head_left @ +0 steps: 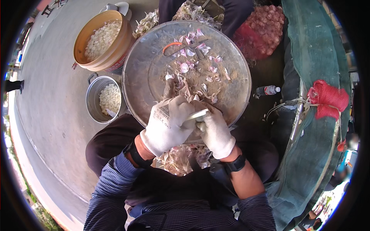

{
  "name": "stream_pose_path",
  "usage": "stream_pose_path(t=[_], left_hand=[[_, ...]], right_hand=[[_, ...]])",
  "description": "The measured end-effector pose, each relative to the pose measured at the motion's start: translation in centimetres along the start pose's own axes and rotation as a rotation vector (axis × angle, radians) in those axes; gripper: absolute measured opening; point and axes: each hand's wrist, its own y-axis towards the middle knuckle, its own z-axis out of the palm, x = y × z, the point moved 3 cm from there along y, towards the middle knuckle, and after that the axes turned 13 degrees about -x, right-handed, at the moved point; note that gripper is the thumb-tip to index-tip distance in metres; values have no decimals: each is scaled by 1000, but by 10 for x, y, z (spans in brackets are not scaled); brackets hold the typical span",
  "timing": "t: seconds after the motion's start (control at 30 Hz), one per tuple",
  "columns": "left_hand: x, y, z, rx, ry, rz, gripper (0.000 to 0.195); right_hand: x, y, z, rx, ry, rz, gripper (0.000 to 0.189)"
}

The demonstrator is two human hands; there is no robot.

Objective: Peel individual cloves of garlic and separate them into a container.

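Observation:
Both my hands wear white knit gloves and meet over the near rim of a large round metal tray point(138, 83). My left hand point(170, 124) grips a slim pale handle-like piece point(198, 114), whose far end reaches my right hand. What lies beyond its ends is hidden. My right hand point(215, 131) is closed around pale garlic cloves point(201, 126), partly covered by the fingers. Pink-white garlic skins point(185, 68) and brown dirt lie across the tray, with scissors or shears with an orange handle point(172, 46) among them.
Peeled garlic fills much of a tan tub point(79, 43) at the upper left; more lies in a metal pot point(92, 93) below it. A red mesh sack of garlic bulbs point(266, 31), a plastic bottle point(268, 90) and green netting point(312, 52) are on the right. Another person's legs point(237, 14) are opposite.

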Motion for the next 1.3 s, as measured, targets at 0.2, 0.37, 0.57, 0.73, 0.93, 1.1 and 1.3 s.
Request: stream_pose_path(t=[0.2, 0.37, 0.57, 0.73, 0.93, 1.1, 1.3], left_hand=[[-1, 10, -7, 18, -181, -428, 10], [13, 1, -5, 27, -544, -862, 3], [-3, 7, -5, 50, -668, -1028, 4], [10, 1, -3, 7, -725, -1097, 6], [4, 2, -11, 73, -700, -1154, 8], [6, 2, -15, -73, -449, -475, 12], [0, 2, -19, -40, -418, -422, 12]], right_hand=[[7, 4, 2, 40, 85, 58, 21], [9, 5, 1, 111, 28, 42, 23], [8, 6, 2, 86, 154, 29, 25], [14, 1, 2, 149, 179, 26, 26], [13, 4, -6, 302, 259, 14, 28], [15, 8, -4, 240, 204, -3, 22], [17, 9, 1, 114, 61, -48, 21]])
